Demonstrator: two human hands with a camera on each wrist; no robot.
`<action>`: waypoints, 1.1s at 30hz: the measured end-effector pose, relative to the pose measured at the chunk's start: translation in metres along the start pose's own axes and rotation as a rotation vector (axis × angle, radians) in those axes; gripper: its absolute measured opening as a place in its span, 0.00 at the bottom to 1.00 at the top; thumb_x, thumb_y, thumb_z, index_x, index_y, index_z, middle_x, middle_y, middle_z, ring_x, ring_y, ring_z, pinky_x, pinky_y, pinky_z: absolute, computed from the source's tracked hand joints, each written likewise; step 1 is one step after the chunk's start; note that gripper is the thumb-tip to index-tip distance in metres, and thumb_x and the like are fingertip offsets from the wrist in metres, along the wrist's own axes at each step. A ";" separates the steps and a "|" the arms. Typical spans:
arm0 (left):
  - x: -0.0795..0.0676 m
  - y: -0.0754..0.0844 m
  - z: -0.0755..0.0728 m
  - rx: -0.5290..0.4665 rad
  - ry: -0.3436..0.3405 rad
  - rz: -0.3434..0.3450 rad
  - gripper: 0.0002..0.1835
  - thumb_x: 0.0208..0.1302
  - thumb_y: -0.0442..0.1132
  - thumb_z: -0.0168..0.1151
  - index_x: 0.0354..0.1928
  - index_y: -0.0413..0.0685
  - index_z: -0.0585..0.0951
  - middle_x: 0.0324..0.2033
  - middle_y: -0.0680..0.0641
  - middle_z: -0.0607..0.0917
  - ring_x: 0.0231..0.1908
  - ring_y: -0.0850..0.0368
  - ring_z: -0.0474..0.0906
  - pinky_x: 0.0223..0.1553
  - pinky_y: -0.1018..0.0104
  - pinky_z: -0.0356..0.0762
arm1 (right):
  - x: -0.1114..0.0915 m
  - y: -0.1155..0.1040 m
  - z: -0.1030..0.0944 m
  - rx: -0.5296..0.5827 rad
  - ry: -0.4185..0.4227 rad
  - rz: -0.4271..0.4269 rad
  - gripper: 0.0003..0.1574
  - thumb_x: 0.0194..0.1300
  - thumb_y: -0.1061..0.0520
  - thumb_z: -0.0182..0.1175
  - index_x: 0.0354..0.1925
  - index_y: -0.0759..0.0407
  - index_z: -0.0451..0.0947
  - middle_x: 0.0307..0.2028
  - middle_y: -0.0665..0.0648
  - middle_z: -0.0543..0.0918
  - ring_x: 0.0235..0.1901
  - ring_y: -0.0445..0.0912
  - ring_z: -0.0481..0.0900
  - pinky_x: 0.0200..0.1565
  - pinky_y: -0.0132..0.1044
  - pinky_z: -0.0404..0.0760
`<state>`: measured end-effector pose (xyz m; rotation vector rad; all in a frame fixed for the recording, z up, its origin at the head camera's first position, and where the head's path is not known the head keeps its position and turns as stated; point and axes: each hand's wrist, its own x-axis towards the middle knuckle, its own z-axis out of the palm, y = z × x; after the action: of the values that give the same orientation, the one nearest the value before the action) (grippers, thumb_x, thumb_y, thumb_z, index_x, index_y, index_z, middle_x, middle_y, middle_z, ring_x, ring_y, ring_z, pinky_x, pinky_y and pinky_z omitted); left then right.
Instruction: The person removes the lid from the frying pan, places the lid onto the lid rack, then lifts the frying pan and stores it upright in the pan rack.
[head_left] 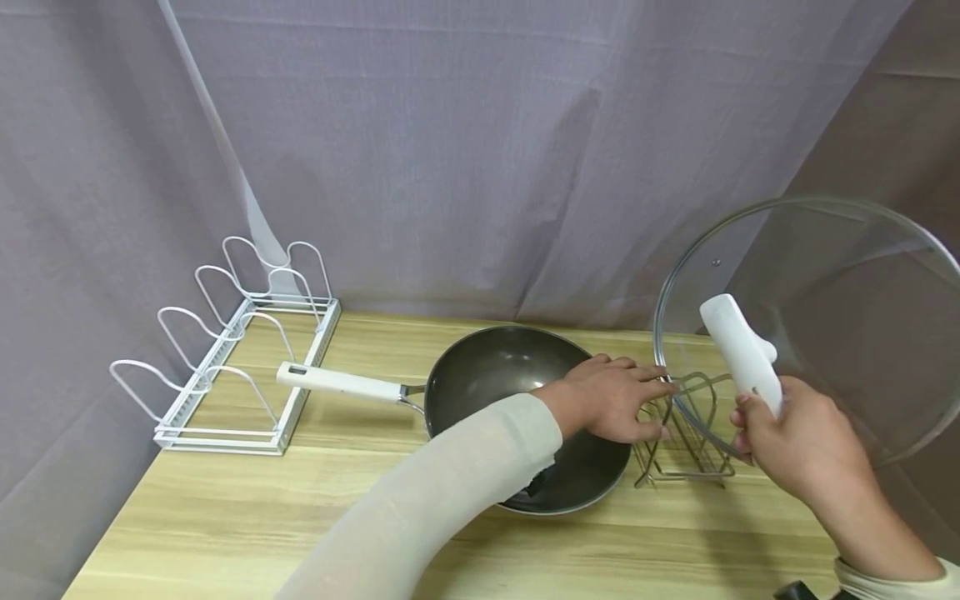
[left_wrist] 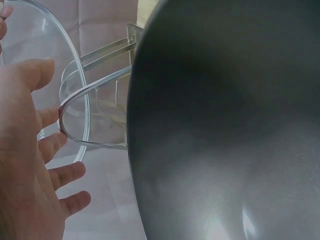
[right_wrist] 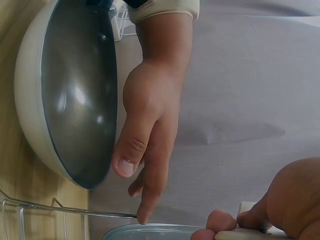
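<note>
In the head view my right hand [head_left: 813, 442] grips the white handle [head_left: 738, 346] of a large round glass lid [head_left: 847, 283]. The lid is tilted up, its metal rim overlapping a small wire lid rack [head_left: 690, 477] on the table. My left hand [head_left: 611, 402] reaches over a dark wok [head_left: 480, 375], palm down with fingers spread. Seen from the left wrist, those fingertips touch the front wire loop [left_wrist: 97, 85] of the rack, and the lid's rim passes behind that loop. The wok has a white handle [head_left: 345, 383] pointing left.
A white wire pan rack [head_left: 296, 421] with several upright loops stands on the left of the wooden table [head_left: 225, 508]; the wok's handle end overlaps its right side. Grey curtain [head_left: 420, 167] hangs behind the table. A small dark object [head_left: 797, 592] shows at the bottom right.
</note>
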<state>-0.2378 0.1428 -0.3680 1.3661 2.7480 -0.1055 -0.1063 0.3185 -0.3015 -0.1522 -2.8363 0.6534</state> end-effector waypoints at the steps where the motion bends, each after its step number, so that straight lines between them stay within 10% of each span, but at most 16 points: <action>1: 0.000 0.000 0.000 0.002 0.000 -0.001 0.39 0.68 0.79 0.35 0.78 0.89 0.43 0.78 0.72 0.43 0.76 0.67 0.45 0.74 0.59 0.49 | 0.000 0.000 0.000 -0.001 -0.002 0.001 0.22 0.80 0.49 0.47 0.45 0.67 0.75 0.25 0.51 0.85 0.21 0.44 0.79 0.21 0.38 0.70; 33: 0.001 0.001 -0.007 -0.025 -0.003 -0.008 0.39 0.67 0.76 0.44 0.78 0.88 0.48 0.78 0.72 0.47 0.76 0.67 0.47 0.73 0.58 0.52 | -0.003 -0.003 0.003 0.000 0.010 -0.010 0.21 0.80 0.49 0.47 0.44 0.67 0.75 0.23 0.50 0.83 0.21 0.45 0.79 0.21 0.39 0.70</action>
<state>-0.2378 0.1445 -0.3616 1.3481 2.7426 -0.0736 -0.1047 0.3145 -0.3036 -0.1411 -2.8257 0.6496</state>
